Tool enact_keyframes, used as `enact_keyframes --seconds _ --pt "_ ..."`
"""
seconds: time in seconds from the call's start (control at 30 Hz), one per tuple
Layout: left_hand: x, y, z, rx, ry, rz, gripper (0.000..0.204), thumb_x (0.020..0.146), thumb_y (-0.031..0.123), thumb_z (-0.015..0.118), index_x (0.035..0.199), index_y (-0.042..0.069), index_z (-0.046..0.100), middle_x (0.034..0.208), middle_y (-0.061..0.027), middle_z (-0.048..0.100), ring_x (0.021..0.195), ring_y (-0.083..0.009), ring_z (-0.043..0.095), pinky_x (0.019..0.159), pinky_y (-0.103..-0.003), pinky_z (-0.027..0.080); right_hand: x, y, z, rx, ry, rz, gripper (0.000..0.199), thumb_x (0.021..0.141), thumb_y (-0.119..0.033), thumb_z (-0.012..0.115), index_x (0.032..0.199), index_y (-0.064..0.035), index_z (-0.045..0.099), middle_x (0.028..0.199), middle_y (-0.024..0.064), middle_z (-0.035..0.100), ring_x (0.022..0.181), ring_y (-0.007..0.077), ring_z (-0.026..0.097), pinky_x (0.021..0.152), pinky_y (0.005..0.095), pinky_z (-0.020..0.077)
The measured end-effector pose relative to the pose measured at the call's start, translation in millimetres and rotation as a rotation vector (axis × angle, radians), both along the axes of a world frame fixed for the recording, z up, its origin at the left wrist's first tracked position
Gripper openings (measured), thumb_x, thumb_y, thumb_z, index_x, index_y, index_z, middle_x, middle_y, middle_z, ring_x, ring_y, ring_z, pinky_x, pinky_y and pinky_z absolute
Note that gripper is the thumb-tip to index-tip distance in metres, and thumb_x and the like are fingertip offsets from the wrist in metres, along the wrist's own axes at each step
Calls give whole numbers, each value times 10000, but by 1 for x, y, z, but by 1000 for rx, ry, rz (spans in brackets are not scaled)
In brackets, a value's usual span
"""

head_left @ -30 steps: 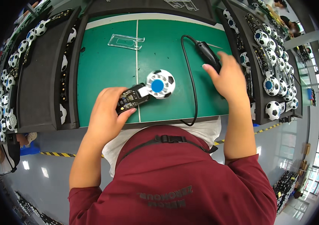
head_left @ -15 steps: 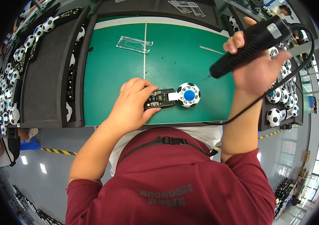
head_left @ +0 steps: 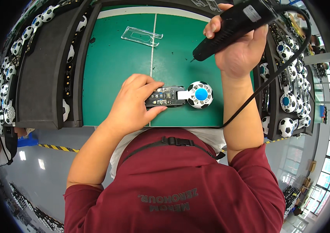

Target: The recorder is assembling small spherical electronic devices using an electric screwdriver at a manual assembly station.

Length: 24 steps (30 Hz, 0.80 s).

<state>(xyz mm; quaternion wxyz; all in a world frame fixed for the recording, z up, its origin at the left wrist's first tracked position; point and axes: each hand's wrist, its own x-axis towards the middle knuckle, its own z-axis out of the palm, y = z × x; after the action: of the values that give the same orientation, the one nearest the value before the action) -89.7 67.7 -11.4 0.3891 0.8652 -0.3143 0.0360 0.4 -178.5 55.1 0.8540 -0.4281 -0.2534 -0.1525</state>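
Note:
My left hand grips the end of a black device with an exposed circuit board, thumb on its near side and fingers on the far side. A white piece joins the board to a black-and-white soccer-ball part with a blue disc on top; both lie on the green mat. My right hand is wrapped round a black corded electric screwdriver, held raised and tilted. Its thin tip points down and left, above and beyond the ball, touching nothing.
A clear plastic cover lies on the mat's far side. A dark tray with soccer-ball units stands at left. More ball units fill the rack at right. The screwdriver's black cable loops past my right forearm.
My right hand has brought the screwdriver left and farther away, its tip nearer the ball's column. The left hand keeps its grip on the device; the whole view has shifted slightly.

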Motion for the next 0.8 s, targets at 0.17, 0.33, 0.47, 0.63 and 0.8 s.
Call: enact_keyframes --seconds 0.17,0.33,0.47,0.63,0.8 --pt "1 -1 0 26 27 -1 531 685 110 857 1184 36 694 1103 -92 632 1004 -269 569 915 -372 478 6 -6 -16 -229 -39 -23 723 969 -673 528 1238 -12 637 745 78 605 702 227 587 746 371 452" --pt "2 -1 2 -19 18 -7 522 689 114 854 1181 36 697 1100 -91 633 1001 -265 570 901 -363 478 4 -6 -17 -302 -44 -88 687 964 -654 557 1218 -22 645 730 70 601 682 221 581 748 374 450" --pt "2 0 0 -107 31 27 499 706 129 851 1174 42 702 1091 -87 632 1001 -262 570 903 -363 477 -17 -6 1 -204 -84 39 632 969 -611 584 1238 -41 636 778 54 612 692 196 566 759 365 442" --pt "1 0 2 -236 54 107 426 739 149 840 1135 56 715 1048 -72 633 985 -255 570 910 -367 476 -56 17 32 -127 -157 222 629 967 -609 586 1309 -82 595 831 11 600 717 158 556 771 351 430" --pt "-1 -7 16 -253 -40 106 290 737 84 807 1017 56 737 969 -55 655 922 -230 569 845 -339 474 -70 32 43 -142 -228 352 660 960 -629 584 1363 -108 545 852 -21 589 735 130 559 775 334 425"
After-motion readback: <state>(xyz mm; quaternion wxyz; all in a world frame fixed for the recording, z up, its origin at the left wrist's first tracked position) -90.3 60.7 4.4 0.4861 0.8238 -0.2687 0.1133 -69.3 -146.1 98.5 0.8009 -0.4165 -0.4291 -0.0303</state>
